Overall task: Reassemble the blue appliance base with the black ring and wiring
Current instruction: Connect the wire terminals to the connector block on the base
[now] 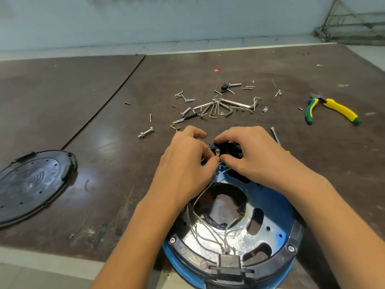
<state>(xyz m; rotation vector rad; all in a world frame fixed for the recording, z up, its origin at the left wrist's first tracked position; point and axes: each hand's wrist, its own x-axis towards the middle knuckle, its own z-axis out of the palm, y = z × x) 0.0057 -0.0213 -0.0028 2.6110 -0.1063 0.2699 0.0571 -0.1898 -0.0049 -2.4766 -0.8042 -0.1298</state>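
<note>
Both hands pinching one small part. Left hand [187, 161]: fingers curled, tips closed on the left end of a black terminal block [230, 150], where a brass tab shows. Right hand [250, 155]: thumb under, fingers over the top, clamped on the same block. Whether the left tips also catch a wire: cannot tell.

Block sits at the 12 o'clock edge of the blue base [273, 203], which lies open side up on the brown table [100, 126], nearest the person. Black ring [296, 236] is seated in the base rim, visible from 3 through 6 to 8 o'clock, with screw heads at about 4 and 8. White wires [203, 226] run loose across the inside from 6 o'clock up toward the block.

Around the base: black round cover [31, 184] at 9 o'clock, well apart; hex keys [214, 108] and loose screws at 12; yellow-green pliers [331, 109] at 1; a bolt [145, 132] at 11.
</note>
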